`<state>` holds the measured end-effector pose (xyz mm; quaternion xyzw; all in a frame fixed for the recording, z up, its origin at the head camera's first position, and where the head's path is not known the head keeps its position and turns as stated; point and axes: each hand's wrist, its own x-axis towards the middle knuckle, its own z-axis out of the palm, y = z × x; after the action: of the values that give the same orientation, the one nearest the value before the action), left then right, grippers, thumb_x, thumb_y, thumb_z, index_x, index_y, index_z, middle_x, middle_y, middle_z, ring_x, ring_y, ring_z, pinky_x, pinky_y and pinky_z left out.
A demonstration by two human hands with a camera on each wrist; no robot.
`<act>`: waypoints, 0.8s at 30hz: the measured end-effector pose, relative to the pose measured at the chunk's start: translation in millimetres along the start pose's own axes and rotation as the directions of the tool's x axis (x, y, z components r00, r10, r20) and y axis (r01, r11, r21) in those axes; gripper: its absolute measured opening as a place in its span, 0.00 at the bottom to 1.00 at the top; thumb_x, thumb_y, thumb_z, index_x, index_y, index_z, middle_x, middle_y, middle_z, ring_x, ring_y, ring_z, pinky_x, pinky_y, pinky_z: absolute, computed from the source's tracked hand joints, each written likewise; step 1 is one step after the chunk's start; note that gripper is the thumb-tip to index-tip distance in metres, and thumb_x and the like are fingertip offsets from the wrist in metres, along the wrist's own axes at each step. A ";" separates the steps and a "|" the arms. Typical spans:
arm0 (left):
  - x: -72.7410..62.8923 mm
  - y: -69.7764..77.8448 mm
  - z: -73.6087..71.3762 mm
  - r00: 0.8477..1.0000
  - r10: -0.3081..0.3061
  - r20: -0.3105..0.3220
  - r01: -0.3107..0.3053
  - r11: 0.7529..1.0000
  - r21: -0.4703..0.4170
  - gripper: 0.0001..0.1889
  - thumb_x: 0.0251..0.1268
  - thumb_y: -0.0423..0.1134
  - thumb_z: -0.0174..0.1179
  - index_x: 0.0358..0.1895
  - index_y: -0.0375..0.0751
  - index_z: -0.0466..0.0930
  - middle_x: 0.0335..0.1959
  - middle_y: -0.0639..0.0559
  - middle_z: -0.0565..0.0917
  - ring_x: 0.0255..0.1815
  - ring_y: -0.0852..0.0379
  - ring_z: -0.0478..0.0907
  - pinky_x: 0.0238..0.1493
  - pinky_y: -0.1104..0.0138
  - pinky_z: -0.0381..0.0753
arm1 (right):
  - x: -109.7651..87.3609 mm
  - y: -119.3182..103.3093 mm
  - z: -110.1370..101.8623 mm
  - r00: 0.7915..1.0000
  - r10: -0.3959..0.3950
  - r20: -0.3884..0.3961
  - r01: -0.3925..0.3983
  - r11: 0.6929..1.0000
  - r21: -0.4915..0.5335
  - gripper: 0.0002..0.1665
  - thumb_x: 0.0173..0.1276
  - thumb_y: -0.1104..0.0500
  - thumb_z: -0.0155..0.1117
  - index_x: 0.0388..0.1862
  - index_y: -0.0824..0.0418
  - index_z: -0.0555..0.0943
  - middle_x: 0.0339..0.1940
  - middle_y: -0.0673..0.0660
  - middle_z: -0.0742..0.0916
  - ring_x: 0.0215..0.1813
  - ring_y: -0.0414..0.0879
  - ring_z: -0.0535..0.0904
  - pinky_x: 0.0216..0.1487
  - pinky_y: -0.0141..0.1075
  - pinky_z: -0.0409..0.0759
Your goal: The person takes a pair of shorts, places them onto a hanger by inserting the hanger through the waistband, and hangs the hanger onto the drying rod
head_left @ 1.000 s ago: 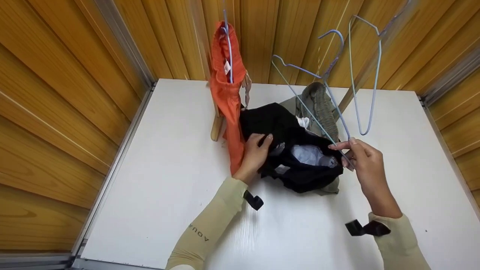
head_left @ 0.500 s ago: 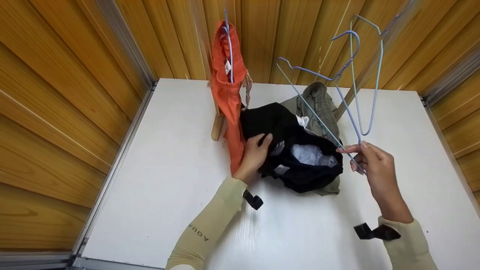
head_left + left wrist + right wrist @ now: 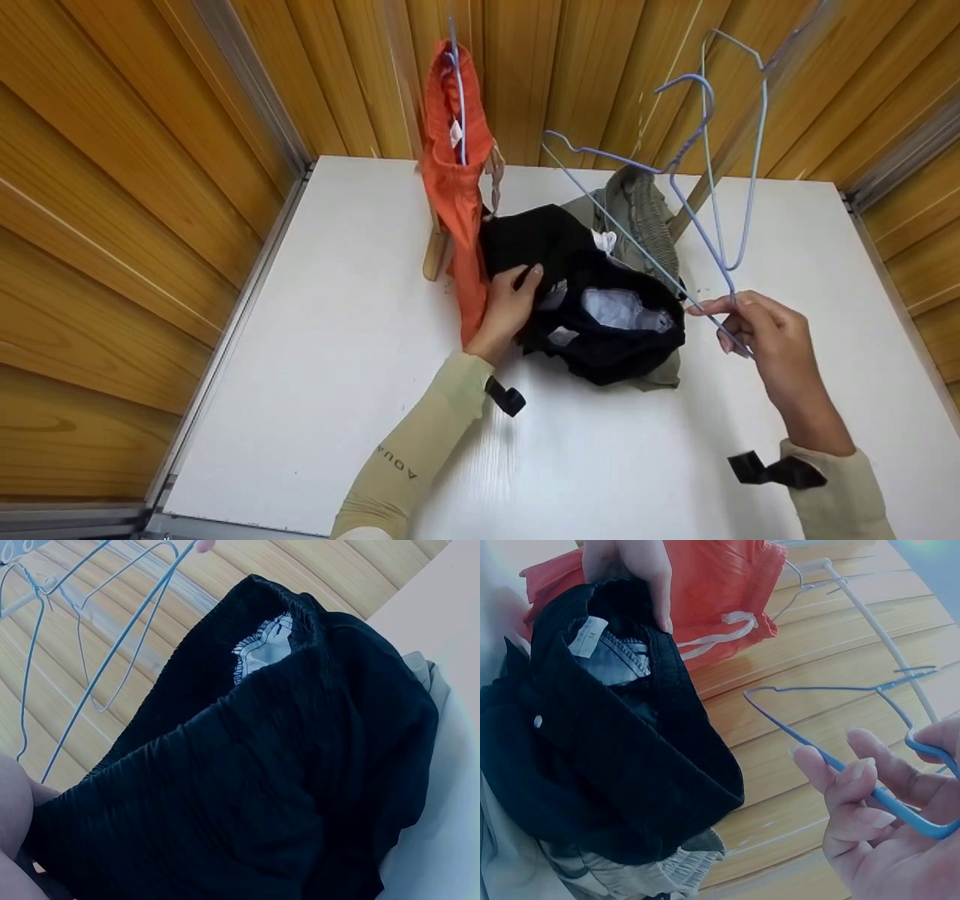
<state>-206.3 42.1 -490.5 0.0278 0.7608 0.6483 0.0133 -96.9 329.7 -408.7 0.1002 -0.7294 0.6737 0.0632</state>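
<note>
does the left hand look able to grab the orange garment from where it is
Probably yes: the left hand is right beside the orange garment, with nothing visible between them. It grips the black garment, though, so it would likely have to let go first.

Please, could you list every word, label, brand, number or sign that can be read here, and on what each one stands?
"AQUA": on the left sleeve; more letters may be hidden round its edge.
"M", probably: on the white tag inside the black garment; any other print there is too blurred to read.
Small tag inside the orange garment: too small to read.
</note>
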 end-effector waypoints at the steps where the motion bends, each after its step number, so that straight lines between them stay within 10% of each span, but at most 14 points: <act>1: 0.4 0.3 -0.3 1.000 -0.005 0.001 0.005 1.000 -0.003 0.23 0.72 0.42 0.54 0.17 0.46 0.57 0.15 0.56 0.54 0.18 0.59 0.54 0.29 0.70 0.59 | -0.5 0.0 -0.9 1.000 -0.004 0.006 0.004 1.000 -0.006 0.24 0.79 0.61 0.42 0.41 0.82 0.77 0.34 0.53 0.90 0.18 0.44 0.71 0.17 0.35 0.60; 19: 7.1 2.5 -7.1 0.995 -0.099 0.001 0.099 0.995 0.022 0.19 0.73 0.46 0.53 0.20 0.47 0.65 0.17 0.58 0.61 0.25 0.60 0.67 0.39 0.67 0.72 | -9.3 -4.1 -19.5 0.994 -0.005 0.106 0.012 0.998 -0.064 0.22 0.79 0.64 0.39 0.42 0.83 0.75 0.37 0.54 0.90 0.20 0.46 0.69 0.18 0.36 0.60; 24: 7.0 0.3 -7.5 0.998 -0.065 0.000 0.065 0.998 0.004 0.24 0.73 0.45 0.52 0.17 0.47 0.57 0.13 0.57 0.53 0.17 0.58 0.52 0.28 0.68 0.58 | -12.3 -6.5 -27.6 0.989 -0.002 0.148 0.013 0.997 -0.077 0.20 0.79 0.66 0.38 0.42 0.81 0.75 0.39 0.58 0.89 0.20 0.48 0.69 0.19 0.36 0.61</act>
<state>-213.7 35.1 -488.8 0.0030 0.7625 0.6461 0.0343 -84.5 357.5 -402.9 0.1502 -0.7574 0.6353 0.0153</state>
